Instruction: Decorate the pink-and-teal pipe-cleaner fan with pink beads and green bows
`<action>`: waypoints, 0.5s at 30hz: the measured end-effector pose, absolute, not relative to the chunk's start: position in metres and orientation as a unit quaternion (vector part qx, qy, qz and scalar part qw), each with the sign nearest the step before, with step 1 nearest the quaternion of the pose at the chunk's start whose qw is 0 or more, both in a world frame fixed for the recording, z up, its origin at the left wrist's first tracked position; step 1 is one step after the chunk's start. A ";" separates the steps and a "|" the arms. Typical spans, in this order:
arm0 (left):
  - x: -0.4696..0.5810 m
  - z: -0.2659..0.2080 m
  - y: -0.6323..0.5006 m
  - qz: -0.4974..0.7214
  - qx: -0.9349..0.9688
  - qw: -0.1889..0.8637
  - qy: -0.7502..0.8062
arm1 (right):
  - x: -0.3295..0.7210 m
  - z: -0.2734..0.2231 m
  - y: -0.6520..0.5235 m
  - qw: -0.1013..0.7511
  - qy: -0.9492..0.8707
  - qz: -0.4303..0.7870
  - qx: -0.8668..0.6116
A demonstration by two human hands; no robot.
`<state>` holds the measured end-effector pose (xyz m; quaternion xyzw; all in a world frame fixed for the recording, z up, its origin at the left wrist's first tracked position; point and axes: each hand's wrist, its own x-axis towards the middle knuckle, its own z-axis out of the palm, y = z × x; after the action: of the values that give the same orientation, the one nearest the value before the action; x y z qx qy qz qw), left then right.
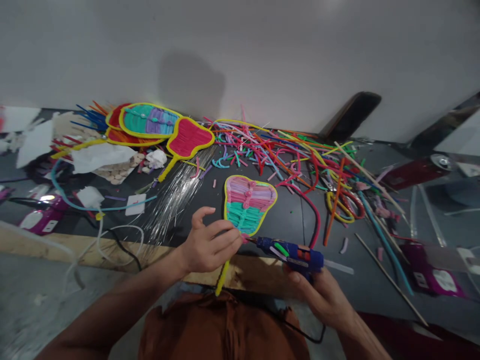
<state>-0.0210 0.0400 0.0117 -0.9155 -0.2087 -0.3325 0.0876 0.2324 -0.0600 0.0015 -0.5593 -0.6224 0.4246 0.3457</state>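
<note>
Brown clothes [187,330] are closest. The right hand [320,295] holds a blue glue gun [296,255], its tip right by the left hand's [212,242] fingertips. The left hand is at the bottom edge of a pink and green fuzzy shape [249,200]; I can't tell if it is pinching anything. The shape lies on the dark surface [290,215], near a messy pile of fuzzy sticks [262,147].

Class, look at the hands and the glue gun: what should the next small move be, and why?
Probably squeeze the blue glue gun gently: the right hand holds it with its nozzle at the small pink bit, and the fingers of the left hand are there too.
</note>
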 end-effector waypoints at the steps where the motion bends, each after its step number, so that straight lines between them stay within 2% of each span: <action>1: -0.021 0.012 0.040 -0.331 -0.916 0.087 -0.210 | 0.232 0.002 -0.059 0.346 -0.627 0.419 -0.558; 9: -0.020 0.011 0.040 -0.303 -0.920 0.059 -0.242 | 0.236 0.005 -0.056 0.335 -0.656 0.397 -0.547; 15: -0.018 0.002 0.050 -0.269 -0.882 -0.068 -0.381 | 0.247 -0.009 -0.056 0.345 -0.611 0.415 -0.580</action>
<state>-0.0184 0.0501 0.0016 -0.8817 -0.3813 -0.2694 -0.0678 0.2466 -0.0564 -0.0089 -0.5797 -0.6108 0.4148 0.3447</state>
